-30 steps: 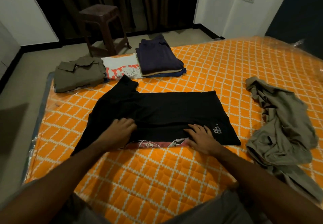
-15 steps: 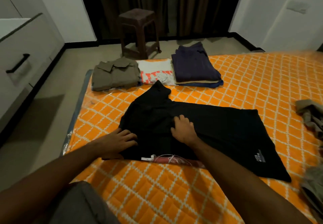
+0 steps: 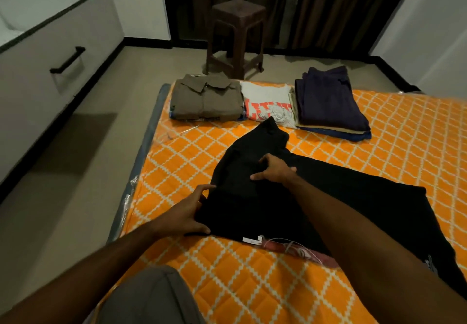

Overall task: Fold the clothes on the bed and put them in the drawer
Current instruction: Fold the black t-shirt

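Note:
A black T-shirt (image 3: 341, 202) lies spread across the orange quilted mattress (image 3: 252, 285), one sleeve pointing toward the far edge. My left hand (image 3: 187, 212) grips the shirt's near-left edge, thumb on top and fingers curled under the cloth. My right hand (image 3: 274, 169) rests on the shirt near the sleeve, its fingers bent into the fabric. At the far edge of the bed lie a folded olive shirt (image 3: 207, 98), a folded white printed T-shirt (image 3: 267, 103) and a stack of dark folded clothes (image 3: 328, 98). An open white drawer (image 3: 58, 53) with a black handle stands at the left.
A brown plastic stool (image 3: 237, 35) stands on the floor beyond the bed, in front of dark curtains. Grey floor runs between the drawer unit and the mattress's left edge. My grey-clad knee (image 3: 151, 298) shows at the bottom.
My view swung left, bringing the drawer in. My right hand moved from the shirt's near hem up toward the sleeve. My left hand shifted to the shirt's left edge and took hold of it.

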Available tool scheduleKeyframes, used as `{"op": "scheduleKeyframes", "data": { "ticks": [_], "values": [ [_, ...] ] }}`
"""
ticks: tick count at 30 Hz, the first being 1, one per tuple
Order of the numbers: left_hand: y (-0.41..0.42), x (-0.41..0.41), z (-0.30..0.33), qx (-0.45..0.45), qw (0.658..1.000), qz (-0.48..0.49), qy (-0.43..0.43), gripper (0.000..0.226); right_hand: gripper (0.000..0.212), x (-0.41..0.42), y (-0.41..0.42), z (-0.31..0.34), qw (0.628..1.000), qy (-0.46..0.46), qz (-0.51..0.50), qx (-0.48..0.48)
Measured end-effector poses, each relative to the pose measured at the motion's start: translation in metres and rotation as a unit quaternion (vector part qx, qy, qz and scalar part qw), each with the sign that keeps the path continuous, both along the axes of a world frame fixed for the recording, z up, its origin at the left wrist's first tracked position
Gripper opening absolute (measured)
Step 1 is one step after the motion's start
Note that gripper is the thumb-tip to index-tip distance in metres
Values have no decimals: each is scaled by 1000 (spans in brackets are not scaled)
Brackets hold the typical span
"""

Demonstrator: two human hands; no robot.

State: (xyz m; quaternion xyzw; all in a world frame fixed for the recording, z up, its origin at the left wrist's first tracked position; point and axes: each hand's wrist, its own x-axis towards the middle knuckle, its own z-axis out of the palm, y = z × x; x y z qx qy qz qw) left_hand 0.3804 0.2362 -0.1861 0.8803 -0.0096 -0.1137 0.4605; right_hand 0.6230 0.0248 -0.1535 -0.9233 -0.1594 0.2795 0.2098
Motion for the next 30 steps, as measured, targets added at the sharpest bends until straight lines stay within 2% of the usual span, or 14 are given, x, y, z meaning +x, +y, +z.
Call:
{"op": "scheduleKeyframes", "data": {
  "ticks": [2, 5, 7, 9, 11, 12, 14, 16, 17, 19, 22, 25, 27, 30],
  "values": [
    [1, -1, -2, -9, 1000, 1, -14, 99, 37, 12, 3, 2, 997, 35, 2, 67],
    [4, -2, -2, 17, 999, -2, -38, 105, 23, 26, 2, 3, 982, 59, -53, 174],
    [2, 0, 2, 189, 977, -21, -91, 112, 17, 29, 0, 5, 977, 72, -58, 193],
    [-5, 8, 11, 352, 920, -62, -162, 110, 19, 30, -2, 4, 976, 95, -68, 186],
    [-15, 22, 21, 405, 874, -133, -233, 86, 24, 34, -2, 0, 972, 130, -70, 184],
    [-21, 29, 28, 386, 873, -174, -241, 68, 29, 33, -1, 0, 971, 142, -64, 182],
    [-38, 42, 38, 231, 939, -210, -146, 40, 36, 35, 3, -3, 967, 145, -61, 199],
    [-54, 51, 43, 23, 991, -130, 31, 37, 38, 33, 5, 1, 958, 139, -65, 244],
    [-57, 54, 42, -67, 991, -58, 105, 41, 39, 31, 4, 5, 950, 140, -57, 274],
    [-54, 59, 41, -209, 950, 92, 212, 54, 38, 22, -4, 21, 930, 160, -28, 330],
    [-41, 61, 37, -359, 867, 214, 270, 73, 35, 1, -31, 44, 901, 205, 44, 381],
    [-43, 62, 37, -399, 838, 250, 276, 69, 34, -26, -66, 50, 917, 172, 198, 300],
    [-49, 63, 39, -369, 851, 274, 256, 59, 36, -47, -89, 40, 925, 112, 297, 208],
    [-56, 64, 42, -280, 887, 309, 198, 59, 41, -68, -117, 18, 944, 41, 284, 163]
  ]
}}
